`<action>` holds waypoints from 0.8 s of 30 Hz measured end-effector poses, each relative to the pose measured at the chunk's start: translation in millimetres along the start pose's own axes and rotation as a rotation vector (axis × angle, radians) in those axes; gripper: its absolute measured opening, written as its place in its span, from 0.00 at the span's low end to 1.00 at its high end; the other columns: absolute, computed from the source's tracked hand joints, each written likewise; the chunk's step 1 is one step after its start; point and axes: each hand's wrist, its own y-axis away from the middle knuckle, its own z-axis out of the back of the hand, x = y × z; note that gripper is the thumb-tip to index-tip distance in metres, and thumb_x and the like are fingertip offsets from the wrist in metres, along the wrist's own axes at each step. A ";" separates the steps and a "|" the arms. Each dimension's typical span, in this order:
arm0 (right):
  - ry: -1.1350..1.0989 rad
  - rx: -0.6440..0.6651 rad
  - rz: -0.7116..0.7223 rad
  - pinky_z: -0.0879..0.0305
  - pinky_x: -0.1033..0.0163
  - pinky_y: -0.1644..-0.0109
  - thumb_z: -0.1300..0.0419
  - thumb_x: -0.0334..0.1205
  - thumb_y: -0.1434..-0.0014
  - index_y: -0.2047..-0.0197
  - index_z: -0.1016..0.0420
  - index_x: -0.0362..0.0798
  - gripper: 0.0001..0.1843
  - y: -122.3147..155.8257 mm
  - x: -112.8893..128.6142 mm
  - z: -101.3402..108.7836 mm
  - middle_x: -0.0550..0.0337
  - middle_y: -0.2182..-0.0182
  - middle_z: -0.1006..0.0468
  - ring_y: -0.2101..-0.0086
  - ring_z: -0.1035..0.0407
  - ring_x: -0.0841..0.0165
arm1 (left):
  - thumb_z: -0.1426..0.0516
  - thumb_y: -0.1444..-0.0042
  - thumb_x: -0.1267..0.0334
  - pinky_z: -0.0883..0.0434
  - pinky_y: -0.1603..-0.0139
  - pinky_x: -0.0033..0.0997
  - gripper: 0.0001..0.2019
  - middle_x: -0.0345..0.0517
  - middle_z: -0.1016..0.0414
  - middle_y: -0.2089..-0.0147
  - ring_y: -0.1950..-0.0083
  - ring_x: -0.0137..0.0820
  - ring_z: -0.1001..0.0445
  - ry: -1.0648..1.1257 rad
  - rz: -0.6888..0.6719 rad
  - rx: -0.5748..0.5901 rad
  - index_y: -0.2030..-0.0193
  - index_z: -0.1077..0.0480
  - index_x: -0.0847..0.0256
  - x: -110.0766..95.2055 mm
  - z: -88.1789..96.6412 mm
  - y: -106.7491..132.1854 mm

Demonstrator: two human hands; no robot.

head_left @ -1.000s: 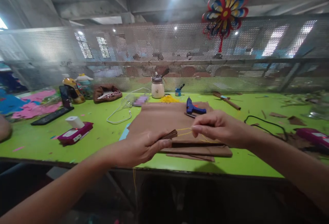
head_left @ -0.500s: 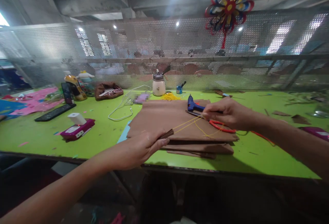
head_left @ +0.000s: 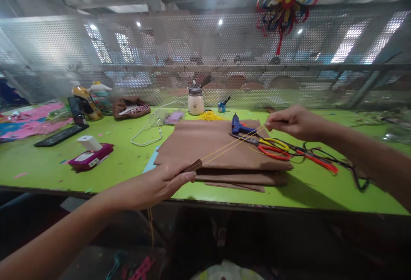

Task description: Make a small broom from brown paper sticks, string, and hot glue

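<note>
My left hand [head_left: 163, 183] is closed around a small folded bundle of brown paper [head_left: 194, 166], its pleated end showing past the fingers. Two strands of yellow string [head_left: 229, 146] run taut from that end up to my right hand [head_left: 290, 121], which pinches them. More yellow string [head_left: 150, 226] hangs below my left hand. Beneath the strands lies a stack of brown paper sheets [head_left: 189, 141]. On the stack rest a blue glue gun [head_left: 239, 128] and scissors with red and yellow handles [head_left: 274, 151].
A purple power box with a white plug [head_left: 91, 158] stands at left, near a phone on a stand [head_left: 76, 111]. Behind the paper are a white pot [head_left: 195, 102], yellow string pile [head_left: 210, 116] and small blue jar [head_left: 221, 107]. A black cord [head_left: 351, 168] lies at right.
My right hand has moved right and up, drawing the yellow strands longer. My left hand has shifted slightly left with the bundle. The scissors are now more exposed.
</note>
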 end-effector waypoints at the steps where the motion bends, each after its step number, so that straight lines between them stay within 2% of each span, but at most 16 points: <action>1: 0.013 0.013 -0.011 0.48 0.66 0.75 0.47 0.53 0.42 0.71 0.26 0.44 0.21 -0.5 -2.5 -0.5 0.61 0.80 0.31 0.79 0.43 0.74 | 0.56 0.39 0.51 0.33 0.50 0.27 0.23 0.47 0.26 0.50 0.51 0.33 0.29 0.018 0.011 0.005 0.41 0.37 0.58 1.4 0.7 1.2; 5: 0.036 0.067 -0.053 0.47 0.65 0.73 0.48 0.54 0.41 0.71 0.26 0.46 0.21 -2.5 -9.2 -2.4 0.61 0.79 0.33 0.78 0.43 0.73 | 0.52 0.40 0.51 0.32 0.56 0.25 0.18 0.45 0.26 0.56 0.58 0.32 0.30 0.105 0.012 -0.022 0.51 0.29 0.58 8.5 3.5 5.8; 8: 0.003 0.078 -0.072 0.48 0.65 0.73 0.48 0.54 0.42 0.72 0.27 0.47 0.20 -5.9 -10.4 -6.1 0.62 0.80 0.33 0.78 0.43 0.73 | 0.51 0.41 0.51 0.33 0.67 0.22 0.17 0.44 0.29 0.64 0.66 0.28 0.33 0.200 0.037 0.025 0.55 0.29 0.59 10.5 3.4 7.0; 10: -0.024 0.053 -0.104 0.49 0.65 0.74 0.47 0.54 0.43 0.72 0.26 0.47 0.20 -9.7 -9.5 -9.3 0.63 0.81 0.35 0.79 0.45 0.74 | 0.52 0.40 0.51 0.38 0.76 0.20 0.17 0.40 0.37 0.73 0.74 0.25 0.40 0.302 0.052 0.095 0.57 0.31 0.61 9.8 2.8 6.4; 12: -0.067 0.042 -0.156 0.51 0.65 0.76 0.47 0.53 0.43 0.70 0.25 0.46 0.20 -14.3 -7.7 -11.4 0.65 0.85 0.37 0.82 0.47 0.75 | 0.53 0.39 0.52 0.45 0.81 0.19 0.16 0.36 0.46 0.77 0.78 0.22 0.48 0.444 0.037 0.136 0.57 0.33 0.62 8.2 3.3 5.3; 15: -0.173 0.066 -0.214 0.52 0.66 0.78 0.47 0.52 0.43 0.66 0.24 0.46 0.19 -20.9 -5.5 -11.0 0.68 0.87 0.39 0.84 0.47 0.76 | 0.54 0.38 0.55 0.53 0.85 0.18 0.14 0.33 0.52 0.78 0.81 0.20 0.54 0.685 -0.017 0.077 0.58 0.35 0.62 4.4 8.6 2.7; 18: -0.286 0.081 -0.200 0.45 0.66 0.75 0.45 0.51 0.44 0.65 0.23 0.45 0.18 -25.5 -5.2 -8.4 0.65 0.84 0.34 0.82 0.41 0.75 | 0.54 0.38 0.57 0.55 0.87 0.17 0.12 0.32 0.53 0.79 0.83 0.18 0.56 0.837 -0.047 -0.013 0.60 0.35 0.61 -0.1 18.4 -0.9; 21: -0.349 0.085 -0.169 0.38 0.63 0.66 0.43 0.50 0.46 0.68 0.22 0.46 0.16 -27.9 -7.8 -7.3 0.58 0.75 0.24 0.72 0.32 0.70 | 0.53 0.38 0.57 0.55 0.87 0.16 0.12 0.32 0.53 0.81 0.84 0.17 0.55 0.866 -0.052 -0.048 0.62 0.34 0.62 -2.5 26.2 -3.4; 24: -0.299 0.067 -0.153 0.38 0.62 0.60 0.43 0.51 0.46 0.68 0.21 0.46 0.17 -28.8 -12.2 -7.4 0.56 0.69 0.21 0.66 0.31 0.67 | 0.52 0.39 0.59 0.54 0.88 0.15 0.11 0.33 0.51 0.81 0.84 0.17 0.55 0.834 -0.050 -0.084 0.62 0.32 0.63 1.7 26.4 0.0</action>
